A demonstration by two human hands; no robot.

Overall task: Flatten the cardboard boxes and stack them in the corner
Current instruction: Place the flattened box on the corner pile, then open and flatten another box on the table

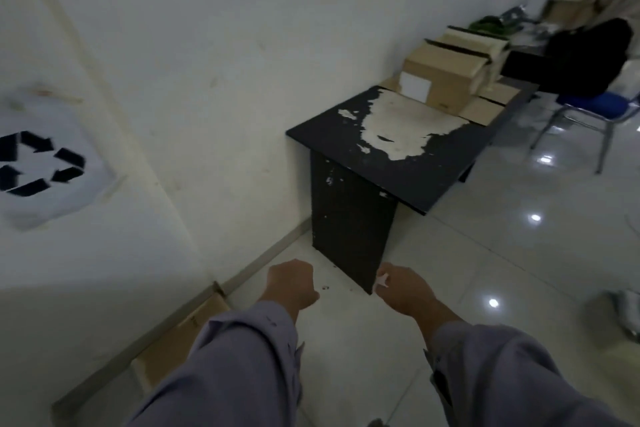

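A flattened cardboard box lies on the floor along the wall at the lower left, partly under my left sleeve. My left hand hangs above the floor with its fingers curled in and nothing in it. My right hand hangs beside it, fingers curled, with a small white scrap at its fingertips. Two unflattened cardboard boxes stand on the black table: a closed one with a white label and an open one behind it.
A paper recycling sign hangs on the left wall. A person in black sits on a blue chair at the far right, with more boxes behind. The tiled floor stretches to the right.
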